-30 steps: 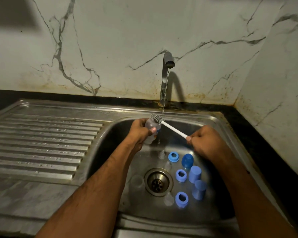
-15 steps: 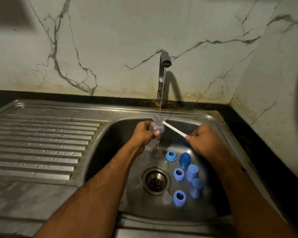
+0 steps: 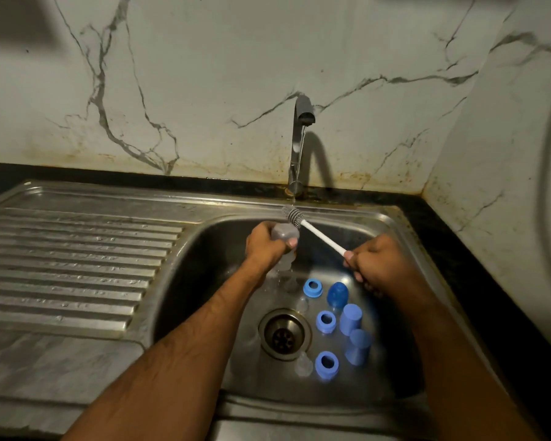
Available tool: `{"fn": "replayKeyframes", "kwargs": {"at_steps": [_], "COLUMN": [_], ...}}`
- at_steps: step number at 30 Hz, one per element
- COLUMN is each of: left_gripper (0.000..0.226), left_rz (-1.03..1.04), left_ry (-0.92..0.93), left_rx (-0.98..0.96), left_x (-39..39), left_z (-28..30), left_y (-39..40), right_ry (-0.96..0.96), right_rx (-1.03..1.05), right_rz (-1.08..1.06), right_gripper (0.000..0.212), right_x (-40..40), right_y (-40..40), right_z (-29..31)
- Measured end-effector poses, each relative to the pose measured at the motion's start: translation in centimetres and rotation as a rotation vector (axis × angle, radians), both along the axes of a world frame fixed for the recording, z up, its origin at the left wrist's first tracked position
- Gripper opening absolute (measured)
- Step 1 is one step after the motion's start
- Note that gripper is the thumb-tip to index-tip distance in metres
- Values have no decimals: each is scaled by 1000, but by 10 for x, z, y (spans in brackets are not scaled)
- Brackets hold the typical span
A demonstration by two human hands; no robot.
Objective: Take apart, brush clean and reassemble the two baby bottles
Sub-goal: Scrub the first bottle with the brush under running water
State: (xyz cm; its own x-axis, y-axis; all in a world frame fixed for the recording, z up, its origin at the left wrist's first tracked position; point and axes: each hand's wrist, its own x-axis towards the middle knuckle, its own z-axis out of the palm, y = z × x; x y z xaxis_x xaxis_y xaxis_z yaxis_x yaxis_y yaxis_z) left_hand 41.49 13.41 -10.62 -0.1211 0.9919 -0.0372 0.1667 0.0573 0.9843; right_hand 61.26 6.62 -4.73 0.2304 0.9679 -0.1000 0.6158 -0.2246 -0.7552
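My left hand [image 3: 266, 245] wraps clear bottle [image 3: 283, 235], held over sink [image 3: 392, 224] under tap [image 3: 303, 113] trickle so runoff drains. Right hand [image 3: 376, 265] fists brush [image 3: 312, 229] handle end; bristles rest against bottle's upper end, outside. Blue collars, caps wait beside drain [image 3: 283, 334].

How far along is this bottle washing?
Taking apart looks done: blue rings and blue caps lie loose in the sink. Cleaning is in hand: the left hand holds a clear bottle under the running tap, and the right hand holds the brush beside it. Reassembly remains.
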Motion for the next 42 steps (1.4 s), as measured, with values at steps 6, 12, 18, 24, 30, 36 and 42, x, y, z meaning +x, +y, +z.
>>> {"fn": "replayKeyframes", "kwargs": {"at_steps": [6, 12, 18, 24, 30, 36, 42], "left_gripper": [59, 54, 61, 49, 50, 22, 40], "left_rz": [64, 103, 133, 185, 155, 88, 22], "left_ry": [156, 238, 200, 14, -303, -517, -578], "left_rx": [115, 132, 171, 12, -226, -391, -549], "left_x": [8, 13, 7, 2, 0, -3, -9], "left_z": [12, 9, 10, 6, 6, 13, 7], "left_y": [-2, 0, 1, 6, 6, 2, 4], "right_ry": [52, 85, 59, 5, -7, -9, -33], "right_rx": [87, 149, 158, 148, 148, 146, 148], "right_rz": [-92, -113, -89, -90, -80, -65, -71], "right_gripper": [32, 29, 36, 37, 34, 31, 31], "right_x": [7, 8, 10, 9, 9, 8, 7], "right_y": [4, 11, 16, 17, 18, 17, 17], "right_z": [-15, -19, -22, -24, -24, -24, -23]}}
